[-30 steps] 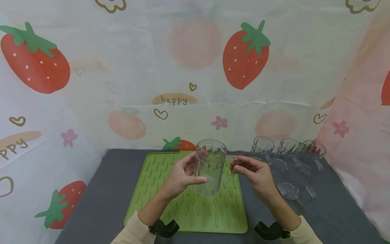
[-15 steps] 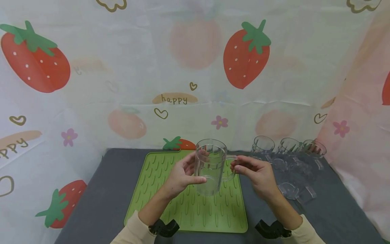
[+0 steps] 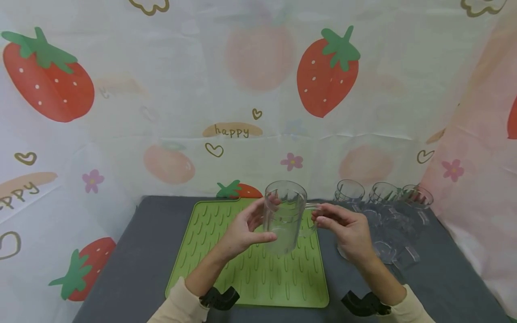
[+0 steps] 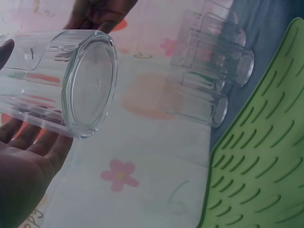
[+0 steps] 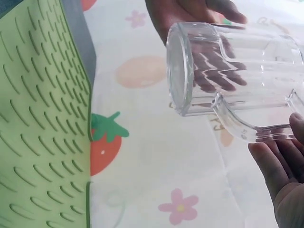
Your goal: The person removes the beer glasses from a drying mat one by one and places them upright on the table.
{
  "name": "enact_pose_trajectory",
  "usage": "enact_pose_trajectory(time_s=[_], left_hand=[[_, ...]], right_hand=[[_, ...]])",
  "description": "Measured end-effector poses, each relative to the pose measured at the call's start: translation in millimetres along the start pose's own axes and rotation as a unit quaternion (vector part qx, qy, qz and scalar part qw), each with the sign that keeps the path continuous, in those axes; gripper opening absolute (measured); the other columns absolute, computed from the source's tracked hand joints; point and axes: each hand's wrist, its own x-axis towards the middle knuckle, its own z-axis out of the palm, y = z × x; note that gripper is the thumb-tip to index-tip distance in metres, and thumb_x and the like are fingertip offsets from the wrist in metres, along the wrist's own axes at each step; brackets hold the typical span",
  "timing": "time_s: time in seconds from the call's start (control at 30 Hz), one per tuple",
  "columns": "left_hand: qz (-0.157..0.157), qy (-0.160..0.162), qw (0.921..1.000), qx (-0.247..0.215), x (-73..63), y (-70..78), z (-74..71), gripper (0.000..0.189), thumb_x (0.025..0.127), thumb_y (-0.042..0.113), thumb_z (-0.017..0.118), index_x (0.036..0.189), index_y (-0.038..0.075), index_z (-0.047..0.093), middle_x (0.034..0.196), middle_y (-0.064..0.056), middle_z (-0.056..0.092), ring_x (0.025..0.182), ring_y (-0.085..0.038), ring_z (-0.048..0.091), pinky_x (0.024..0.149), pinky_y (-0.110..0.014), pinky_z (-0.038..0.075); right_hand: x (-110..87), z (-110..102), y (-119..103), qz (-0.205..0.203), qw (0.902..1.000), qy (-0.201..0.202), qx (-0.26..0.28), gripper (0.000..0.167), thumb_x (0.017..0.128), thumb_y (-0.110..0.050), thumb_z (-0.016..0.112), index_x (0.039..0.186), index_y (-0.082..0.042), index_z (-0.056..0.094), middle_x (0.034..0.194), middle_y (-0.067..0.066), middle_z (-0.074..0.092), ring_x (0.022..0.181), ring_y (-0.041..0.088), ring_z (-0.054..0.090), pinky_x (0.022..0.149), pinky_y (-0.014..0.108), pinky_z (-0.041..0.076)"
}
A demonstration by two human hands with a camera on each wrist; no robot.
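Note:
A clear mug [image 3: 286,224] is held up over the green mat [image 3: 258,282], its bottom tipped a little toward me. My left hand [image 3: 241,233] grips the mug's side, the thumb across the front and the other fingers behind. With thumb and fingertips, my right hand [image 3: 348,231] pinches the handle [image 5: 254,130] on the mug's right. The left wrist view shows the round base of the mug [image 4: 92,85] and left fingers under its wall. Through the transparent wall in the right wrist view, the left fingers are visible. No contents show inside.
Several more clear mugs [image 3: 349,193] stand on the dark grey table cover [image 3: 121,269] at the right, some partly behind my right arm. A white curtain [image 3: 173,89] with strawberry prints hangs along the back and sides. The raised ridges cover the mat.
Both hands have shifted slightly right and up with the mug, which leans more to the right at its top. The grips look the same, and the other mugs stay put.

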Motion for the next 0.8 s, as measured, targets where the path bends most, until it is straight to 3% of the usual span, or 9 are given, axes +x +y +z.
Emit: enact_pose_trajectory(time_s=[0.33,0.5,0.7,0.8], left_hand=[[0.04,0.0,0.9985,0.036,-4.5,-4.3,-6.5,0.074,0.087,0.015,0.074,0.15,0.01,0.035,0.153,-0.015,0.04,0.142,-0.033,0.038,0.114,-0.052,0.035],[0.039,0.01,0.9977,0.054,-14.5,-6.6,-15.2,0.071,0.088,0.013,0.073,0.149,0.009,0.036,0.152,-0.016,0.041,0.141,-0.032,0.039,0.113,-0.048,0.036],[0.04,0.034,0.9955,0.079,-33.6,-9.4,-31.2,0.07,0.088,0.007,0.071,0.148,0.001,0.035,0.151,-0.02,0.039,0.138,-0.009,0.044,0.11,-0.026,0.041],[0.028,0.051,0.9941,0.092,-43.4,-11.1,-40.1,0.071,0.088,0.005,0.07,0.148,-0.001,0.034,0.152,-0.02,0.039,0.136,-0.002,0.043,0.11,-0.026,0.041]], right_hand=[[2.1,-21.8,-11.4,-0.007,0.9977,0.06,-0.031,0.025,0.086,0.015,0.062,0.11,0.021,0.061,0.094,-0.004,0.076,0.085,0.008,0.073,0.072,0.022,0.059],[1.8,-34.3,-16.2,0.001,0.9918,0.095,-0.086,0.025,0.087,0.012,0.063,0.111,0.019,0.063,0.094,-0.008,0.076,0.084,0.005,0.073,0.071,0.019,0.058],[1.0,-52.7,-22.2,-0.007,0.9882,0.125,-0.088,0.025,0.087,0.013,0.064,0.11,0.021,0.062,0.093,-0.007,0.076,0.085,0.005,0.073,0.074,0.019,0.058],[-0.1,-62.9,-26.1,-0.003,0.985,0.152,-0.081,0.025,0.086,0.014,0.063,0.111,0.02,0.063,0.092,-0.006,0.076,0.083,0.006,0.073,0.073,0.019,0.058]])
